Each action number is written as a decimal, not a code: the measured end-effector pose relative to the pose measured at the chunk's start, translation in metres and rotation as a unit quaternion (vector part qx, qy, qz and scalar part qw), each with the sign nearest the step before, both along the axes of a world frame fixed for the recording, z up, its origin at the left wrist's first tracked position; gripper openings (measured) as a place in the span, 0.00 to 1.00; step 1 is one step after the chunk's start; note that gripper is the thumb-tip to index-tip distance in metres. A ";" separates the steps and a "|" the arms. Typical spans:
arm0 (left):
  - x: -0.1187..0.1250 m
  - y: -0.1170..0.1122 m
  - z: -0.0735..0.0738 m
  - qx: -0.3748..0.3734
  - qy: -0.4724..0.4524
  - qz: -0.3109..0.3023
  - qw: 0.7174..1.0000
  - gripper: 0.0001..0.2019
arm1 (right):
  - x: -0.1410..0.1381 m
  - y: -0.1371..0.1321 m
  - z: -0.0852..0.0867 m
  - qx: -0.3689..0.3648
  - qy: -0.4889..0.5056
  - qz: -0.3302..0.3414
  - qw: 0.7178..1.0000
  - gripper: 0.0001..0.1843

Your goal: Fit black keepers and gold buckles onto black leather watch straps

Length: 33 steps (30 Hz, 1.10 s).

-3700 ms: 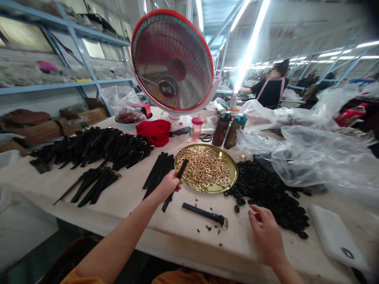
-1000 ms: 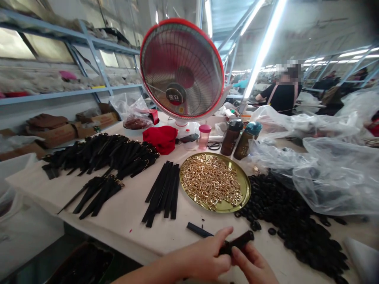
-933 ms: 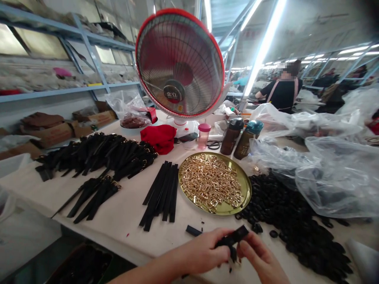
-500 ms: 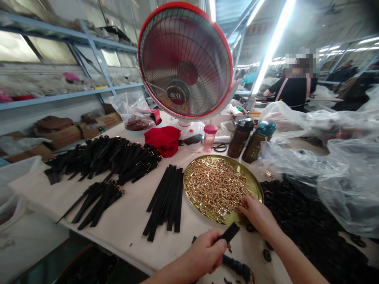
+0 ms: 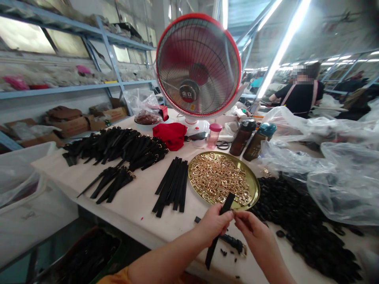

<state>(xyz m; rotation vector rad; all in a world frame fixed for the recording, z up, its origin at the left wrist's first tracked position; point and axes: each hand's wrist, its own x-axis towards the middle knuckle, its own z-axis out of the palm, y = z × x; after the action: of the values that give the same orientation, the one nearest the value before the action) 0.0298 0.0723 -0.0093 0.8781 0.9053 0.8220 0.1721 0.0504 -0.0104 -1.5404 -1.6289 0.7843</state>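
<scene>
My left hand (image 5: 217, 223) is closed round a black strap (image 5: 211, 254), which slants up between thumb and fingers. Close beside it, my right hand (image 5: 254, 230) pinches a small gold buckle, mostly hidden by the fingertips, against the strap's edge. Just beyond both hands is a round gold tray (image 5: 255, 193) heaped with gold buckles (image 5: 217, 177). Under the hands lies a dark rod-shaped piece (image 5: 233, 242) with a gold end, near small black bits (image 5: 224, 252). Loose black straps (image 5: 170, 187) lie left of the tray.
Straps with buckles (image 5: 115, 146) are piled at the left. Black rings (image 5: 296, 217) and clear plastic bags (image 5: 340, 177) spread at the right. Behind the tray stand bottles (image 5: 242, 138), a pink cup (image 5: 213, 136), a red cloth (image 5: 170, 136) and a large fan (image 5: 198, 67). A person (image 5: 303, 92) is farther back.
My right hand has left the tray's edge and come to my left hand, a gold buckle in its fingertips. The strap in my left hand now stands more upright. The view has shifted slightly.
</scene>
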 end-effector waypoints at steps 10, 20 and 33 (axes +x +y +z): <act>-0.008 -0.007 0.006 0.005 0.014 -0.053 0.999 0.18 | 0.002 -0.017 -0.009 -0.011 0.076 0.001 0.997 0.15; -0.009 -0.013 0.019 0.019 0.062 -0.095 0.993 0.02 | -0.008 -0.037 -0.002 0.042 0.000 0.045 0.998 0.09; -0.011 -0.002 0.040 0.254 0.256 -0.169 0.917 0.13 | -0.018 -0.028 -0.014 -0.141 0.377 -0.012 0.915 0.25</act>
<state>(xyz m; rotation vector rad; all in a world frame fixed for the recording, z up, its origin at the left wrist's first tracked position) 0.0191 0.0700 0.0311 1.7135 0.9599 0.5298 0.1539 0.0221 -0.0240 -1.1974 -0.9443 1.4326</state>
